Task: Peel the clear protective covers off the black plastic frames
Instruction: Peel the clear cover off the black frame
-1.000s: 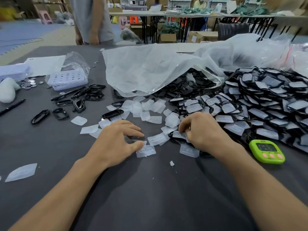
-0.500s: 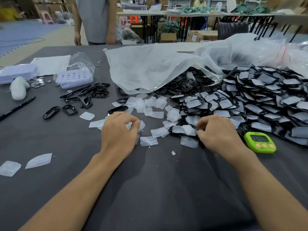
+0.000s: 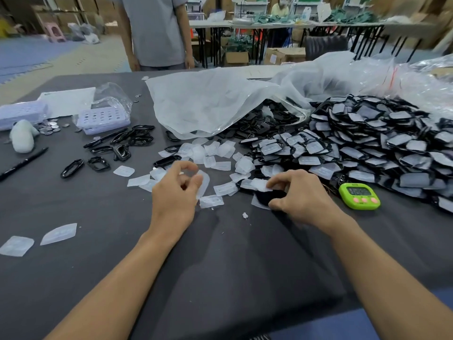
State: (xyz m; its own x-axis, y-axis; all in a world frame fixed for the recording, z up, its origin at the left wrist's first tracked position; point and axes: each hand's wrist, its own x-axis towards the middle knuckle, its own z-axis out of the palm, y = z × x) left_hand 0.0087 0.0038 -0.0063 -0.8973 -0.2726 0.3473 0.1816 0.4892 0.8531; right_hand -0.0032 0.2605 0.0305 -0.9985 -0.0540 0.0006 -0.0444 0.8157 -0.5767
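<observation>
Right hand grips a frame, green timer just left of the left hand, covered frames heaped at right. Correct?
No. The green timer sits just right of the right hand, not left of the left hand; the head view shows it. The rest stands: the right hand grips a frame, and the covered frames are heaped at right.

Dark-gray table (image 3: pixel 220 278) — covered frames (image 3: pixel 380 143) piled rt, loose covers (image 3: pixel 215 153) mid, bare frames (image 3: pixel 132 141) lt, green timer (image 3: pixel 359 195), pen (image 3: pixel 23 163)

Bare cloth (image 3: pixel 220 278) lies open near the person; peeled covers (image 3: pixel 215 153), frame pile (image 3: pixel 367 143) and timer (image 3: pixel 359 195) crowd beyond.
</observation>
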